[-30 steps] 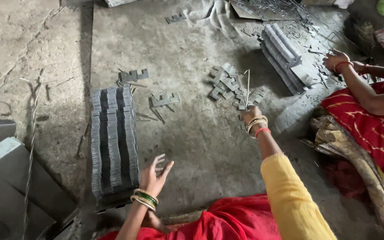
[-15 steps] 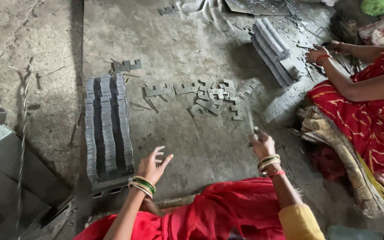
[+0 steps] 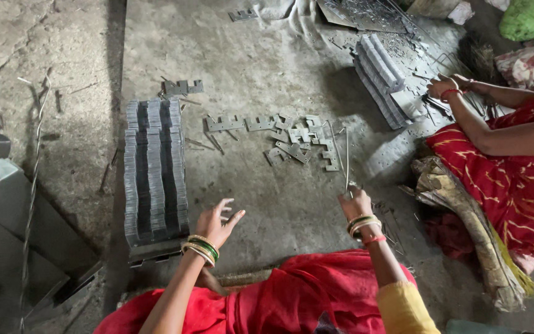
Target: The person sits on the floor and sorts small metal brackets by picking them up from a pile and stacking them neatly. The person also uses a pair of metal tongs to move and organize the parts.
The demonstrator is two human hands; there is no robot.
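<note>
**Thin metal rod pinched over scattered stampings**

The right hand (image 3: 356, 203) is pinching a thin metal rod (image 3: 347, 159) with its fingers closed around the lower end, the rod pointing away toward the loose metal stampings (image 3: 292, 137) lying spread on the concrete floor (image 3: 267, 55). The left hand (image 3: 216, 221) is hovering with fingers spread open, holding nothing, just beside the long stacked row of stampings (image 3: 154, 168). A co-worker's hand (image 3: 445, 85) is resting near a second stack (image 3: 381, 77) at the far right, its grip impossible to make out.
</note>
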